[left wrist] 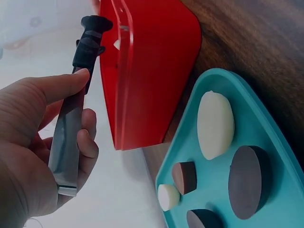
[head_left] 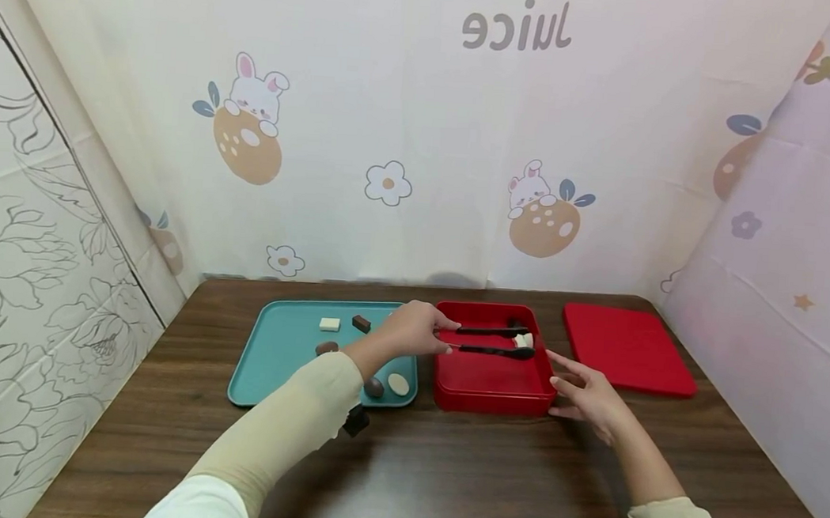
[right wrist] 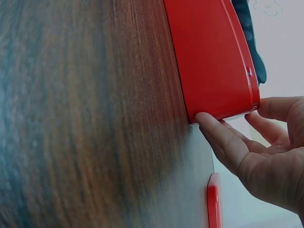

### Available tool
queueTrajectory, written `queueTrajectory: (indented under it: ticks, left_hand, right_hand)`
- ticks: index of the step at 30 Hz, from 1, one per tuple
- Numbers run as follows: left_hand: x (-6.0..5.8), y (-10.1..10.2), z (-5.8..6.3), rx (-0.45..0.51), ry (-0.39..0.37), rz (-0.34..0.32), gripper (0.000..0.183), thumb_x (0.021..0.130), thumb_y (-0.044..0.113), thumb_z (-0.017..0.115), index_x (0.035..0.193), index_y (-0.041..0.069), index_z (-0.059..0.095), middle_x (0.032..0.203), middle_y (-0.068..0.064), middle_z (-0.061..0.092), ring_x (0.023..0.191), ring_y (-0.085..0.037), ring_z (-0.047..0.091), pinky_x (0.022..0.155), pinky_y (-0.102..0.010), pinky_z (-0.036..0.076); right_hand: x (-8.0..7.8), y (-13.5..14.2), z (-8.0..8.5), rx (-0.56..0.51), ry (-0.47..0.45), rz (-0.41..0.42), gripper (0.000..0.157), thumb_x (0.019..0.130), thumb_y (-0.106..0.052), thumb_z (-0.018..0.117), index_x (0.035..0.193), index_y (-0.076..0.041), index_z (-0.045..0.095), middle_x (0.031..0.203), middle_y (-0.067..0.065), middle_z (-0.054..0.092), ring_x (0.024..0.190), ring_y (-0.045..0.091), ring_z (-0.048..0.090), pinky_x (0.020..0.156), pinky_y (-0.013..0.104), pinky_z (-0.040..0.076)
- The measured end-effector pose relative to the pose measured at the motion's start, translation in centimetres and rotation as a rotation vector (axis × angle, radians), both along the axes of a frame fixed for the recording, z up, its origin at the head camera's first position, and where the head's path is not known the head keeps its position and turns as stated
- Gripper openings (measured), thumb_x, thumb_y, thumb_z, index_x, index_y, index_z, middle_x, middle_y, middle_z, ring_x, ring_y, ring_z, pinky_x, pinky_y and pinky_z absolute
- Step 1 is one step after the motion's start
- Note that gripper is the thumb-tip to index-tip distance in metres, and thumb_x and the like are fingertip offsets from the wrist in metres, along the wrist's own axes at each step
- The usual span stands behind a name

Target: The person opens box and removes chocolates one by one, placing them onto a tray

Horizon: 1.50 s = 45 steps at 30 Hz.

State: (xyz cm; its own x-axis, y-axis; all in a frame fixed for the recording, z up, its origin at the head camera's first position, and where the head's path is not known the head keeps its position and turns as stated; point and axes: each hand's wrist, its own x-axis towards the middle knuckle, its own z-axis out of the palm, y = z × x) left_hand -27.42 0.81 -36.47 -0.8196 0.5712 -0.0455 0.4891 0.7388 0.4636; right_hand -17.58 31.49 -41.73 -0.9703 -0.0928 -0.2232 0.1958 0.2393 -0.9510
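My left hand [head_left: 416,330] holds a pair of metal tongs [left wrist: 66,137] with black ends, thumb on one arm and fingers on the other. The black ends reach into the red box [head_left: 495,404]. A small white piece [head_left: 523,341] shows between the tong tips; whether they pinch it I cannot tell. A dark piece lies near the far tip, partly hidden. My right hand [head_left: 592,400] touches the box's right side with extended fingertips, as the right wrist view [right wrist: 273,156] also shows.
Left of the box, a teal tray [head_left: 273,369] carries several brown and white chocolate-like pieces, among them a white oval [head_left: 399,384] and a dark one [head_left: 374,387]. My left forearm covers part of it. A flat red lid [head_left: 627,347] lies right of the box.
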Motion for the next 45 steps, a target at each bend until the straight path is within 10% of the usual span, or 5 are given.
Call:
queueTrajectory:
  ticks: [17, 45]
  left_hand:
    - [-2.9, 1.7, -0.9, -0.057, 0.009, -0.026, 0.047, 0.082, 0.029, 0.079, 0.128, 0.023, 0.068, 0.118, 0.0, 0.068, 0.091, -0.012, 0.055, 0.064, -0.022, 0.048]
    - [-3.7, 2.9, -1.4, -0.122, -0.026, 0.017, 0.048, 0.081, 0.028, 0.08, 0.128, 0.024, 0.068, 0.123, 0.001, 0.066, 0.105, -0.015, 0.057, 0.07, -0.025, 0.051]
  right_hand:
    - [-0.3, 0.0, 0.0, 0.011, 0.004, 0.001, 0.063, 0.101, -0.013, 0.054, 0.155, -0.007, 0.023, 0.146, 0.036, 0.028, 0.128, 0.048, 0.041, 0.082, 0.048, 0.054]
    - [-0.1, 0.0, -0.1, 0.001, 0.005, 0.009, 0.063, 0.101, -0.012, 0.053, 0.156, -0.007, 0.022, 0.148, 0.035, 0.025, 0.13, 0.049, 0.037, 0.083, 0.047, 0.054]
